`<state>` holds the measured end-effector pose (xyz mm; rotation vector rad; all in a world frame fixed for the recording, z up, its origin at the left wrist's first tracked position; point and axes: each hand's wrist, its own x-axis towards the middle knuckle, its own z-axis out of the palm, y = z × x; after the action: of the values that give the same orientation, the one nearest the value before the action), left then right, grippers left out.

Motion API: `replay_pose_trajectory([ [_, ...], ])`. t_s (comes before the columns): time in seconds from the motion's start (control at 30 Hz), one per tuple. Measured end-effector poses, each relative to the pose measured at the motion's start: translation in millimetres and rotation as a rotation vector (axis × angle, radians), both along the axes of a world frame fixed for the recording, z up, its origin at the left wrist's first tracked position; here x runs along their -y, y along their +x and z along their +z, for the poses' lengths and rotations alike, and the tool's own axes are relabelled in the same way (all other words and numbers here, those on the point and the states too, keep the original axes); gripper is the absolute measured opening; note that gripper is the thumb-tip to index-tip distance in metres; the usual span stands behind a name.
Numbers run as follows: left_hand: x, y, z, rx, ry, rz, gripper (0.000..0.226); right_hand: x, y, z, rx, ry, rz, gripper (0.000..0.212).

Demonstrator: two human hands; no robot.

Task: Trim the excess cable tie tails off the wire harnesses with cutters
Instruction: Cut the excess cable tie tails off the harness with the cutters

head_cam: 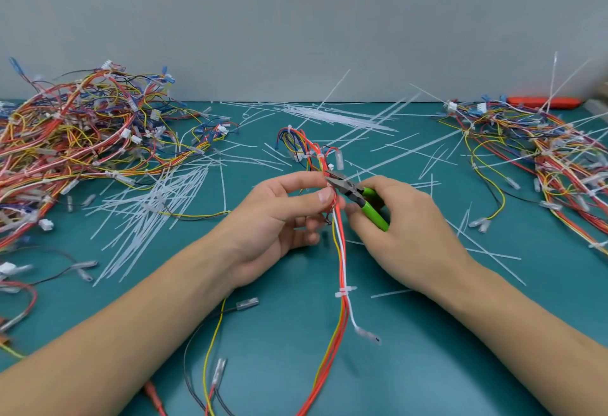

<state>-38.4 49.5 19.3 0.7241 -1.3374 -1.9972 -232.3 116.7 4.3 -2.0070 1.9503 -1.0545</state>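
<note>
Two heaps of harnesses — one at the left [82, 139], one at the right [543, 159] — are seen on the green mat [427, 366]. Between them, one harness [340, 241] is pinched by the left hand [279, 218], its red, yellow and white wires bundled. The cutters [353, 193] are gripped by the right hand [404, 234], jaws at a tie; a wire could be nicked — the blades lie against the bundle.

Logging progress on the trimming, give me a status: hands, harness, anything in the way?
Left hand pinching harness. Right hand gripping green cutters, nose at the bundle. Cut tie tails litter the mat; none blocking.
</note>
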Motion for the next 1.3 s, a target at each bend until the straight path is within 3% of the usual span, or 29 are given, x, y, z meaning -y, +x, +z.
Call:
replay_pose_trajectory([
  [0.1,-1.0,-0.4,1.6,-0.004,0.016,0.016,0.038,-0.1,0.4,0.2,0.026,-0.024,0.009,0.014],
  [0.23,-4.5,-2.3,3.9,-0.017,0.022,0.055,0.007,-0.3,1.6,1.4,0.006,-0.047,0.0,0.018],
  [0.43,-4.8,1.0,8.7,-0.045,0.139,0.049,0.01,-0.3,2.7,-0.2,0.018,-0.032,0.012,0.02],
  [0.87,-4.6,-0.6,5.1,0.019,-0.032,0.014,0.014,-2.0,3.5,3.2,0.047,-0.038,0.035,0.022],
  [1.0,-4.6,-1.2,4.2,0.017,-0.03,0.026,0.016,-2.1,2.1,4.4,0.013,-0.037,0.018,0.02],
  [1.13,-5.4,-1.3,3.9,0.016,-0.029,0.015,0.015,-2.2,-1.8,2.9,0.052,-0.01,-0.034,0.039],
  [1.3,-5.9,-1.3,3.0,0.015,-0.021,0.021,0.017,-2.9,-3.5,0.6,0.012,0.026,-0.054,0.034],
])
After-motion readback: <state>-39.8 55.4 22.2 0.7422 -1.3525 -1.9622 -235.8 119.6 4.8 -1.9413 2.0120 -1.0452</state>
